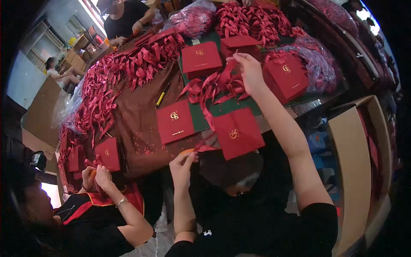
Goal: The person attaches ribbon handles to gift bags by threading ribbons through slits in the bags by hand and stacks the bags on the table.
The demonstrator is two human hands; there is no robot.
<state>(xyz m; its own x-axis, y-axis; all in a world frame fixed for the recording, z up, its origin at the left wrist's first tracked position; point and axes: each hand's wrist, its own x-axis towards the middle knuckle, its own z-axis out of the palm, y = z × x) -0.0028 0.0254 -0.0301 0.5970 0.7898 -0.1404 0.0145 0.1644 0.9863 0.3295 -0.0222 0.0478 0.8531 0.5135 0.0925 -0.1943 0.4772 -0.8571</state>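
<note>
My left hand is closed in a pinch at the table's front edge, with an orange piece at the fingers. From that pinch a red ribbon runs to a red paper gift bag with a gold emblem, tilted over the edge. My right hand is raised above the ribbon pile, fingers pinched at a red ribbon strand. A thin pale tip shows at those fingers; what it is I cannot make out. Another flat red bag lies left of the tilted one.
Stacked red bags and more bags stand beyond. Ribbon heaps cover the left. A yellow marker lies on brown cloth. A co-worker's hands work at left; another person sits opposite. A cardboard box stands right.
</note>
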